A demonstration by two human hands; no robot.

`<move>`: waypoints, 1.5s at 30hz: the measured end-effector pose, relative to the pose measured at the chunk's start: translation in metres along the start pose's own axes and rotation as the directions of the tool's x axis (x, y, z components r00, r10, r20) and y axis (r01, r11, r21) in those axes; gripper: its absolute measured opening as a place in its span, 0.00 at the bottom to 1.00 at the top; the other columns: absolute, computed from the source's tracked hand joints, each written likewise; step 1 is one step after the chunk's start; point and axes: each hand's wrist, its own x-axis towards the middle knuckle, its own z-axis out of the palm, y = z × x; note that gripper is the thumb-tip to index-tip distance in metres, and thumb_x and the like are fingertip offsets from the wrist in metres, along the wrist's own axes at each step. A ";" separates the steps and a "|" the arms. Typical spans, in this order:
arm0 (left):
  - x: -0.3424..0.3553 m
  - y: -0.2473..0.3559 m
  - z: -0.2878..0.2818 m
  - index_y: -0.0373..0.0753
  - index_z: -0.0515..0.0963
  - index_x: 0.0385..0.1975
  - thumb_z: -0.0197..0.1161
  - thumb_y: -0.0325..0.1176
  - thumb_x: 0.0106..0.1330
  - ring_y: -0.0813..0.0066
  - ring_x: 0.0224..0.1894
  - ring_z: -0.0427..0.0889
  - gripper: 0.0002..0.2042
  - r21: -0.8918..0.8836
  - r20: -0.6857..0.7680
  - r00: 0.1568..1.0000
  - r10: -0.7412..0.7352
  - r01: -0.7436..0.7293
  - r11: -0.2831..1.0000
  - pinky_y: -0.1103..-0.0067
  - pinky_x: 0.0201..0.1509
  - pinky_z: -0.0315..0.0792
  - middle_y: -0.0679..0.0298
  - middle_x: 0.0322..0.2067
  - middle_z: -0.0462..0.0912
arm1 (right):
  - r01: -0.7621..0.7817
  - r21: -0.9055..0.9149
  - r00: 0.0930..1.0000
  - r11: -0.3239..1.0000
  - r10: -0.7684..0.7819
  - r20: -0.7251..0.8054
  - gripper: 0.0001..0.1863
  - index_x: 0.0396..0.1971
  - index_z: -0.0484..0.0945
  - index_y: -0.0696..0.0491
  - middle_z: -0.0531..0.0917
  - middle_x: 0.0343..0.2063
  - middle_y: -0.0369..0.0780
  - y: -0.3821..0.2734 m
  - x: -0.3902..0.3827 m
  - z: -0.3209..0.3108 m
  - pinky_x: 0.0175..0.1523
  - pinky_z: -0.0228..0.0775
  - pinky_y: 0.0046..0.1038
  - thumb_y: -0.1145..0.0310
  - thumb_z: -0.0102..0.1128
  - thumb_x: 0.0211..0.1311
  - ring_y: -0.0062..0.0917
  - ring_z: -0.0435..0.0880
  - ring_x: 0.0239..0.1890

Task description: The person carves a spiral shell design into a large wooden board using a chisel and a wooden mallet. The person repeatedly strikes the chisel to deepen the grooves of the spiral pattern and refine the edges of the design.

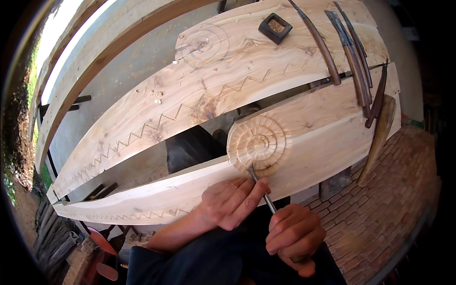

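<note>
A metal gouge (270, 204) slants up and left, its tip against the lower edge of a carved spiral rosette (260, 144) in the near wooden board (327, 137). My right hand (295, 235) is wrapped round the gouge's handle, most of which it hides. Closer to the tip, my left hand (234, 202) pinches the shaft between thumb and fingers and rests by the board's near edge. Radial cuts ring the rosette. A zigzag line is cut along the left part of this board.
Beyond a gap lies a second board (156, 111) with a zigzag and a drawn spiral. On it sits a small dark square box (275, 27) of brownish material. Several wood-handled tools (354, 61) and a wooden mallet-like piece (378, 142) lie right. Brick paving (380, 209) shows below.
</note>
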 end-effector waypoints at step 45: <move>0.011 -0.001 0.004 0.32 0.87 0.45 0.79 0.35 0.68 0.73 0.31 0.91 0.14 -0.074 0.142 0.980 0.139 -0.129 0.989 0.79 0.36 0.87 0.60 0.29 0.90 | 0.225 -0.656 0.836 0.720 -0.488 -0.249 0.33 0.25 0.66 0.45 0.64 0.22 0.30 -0.014 0.031 -0.086 0.28 0.47 0.30 0.31 0.55 0.76 0.17 0.56 0.16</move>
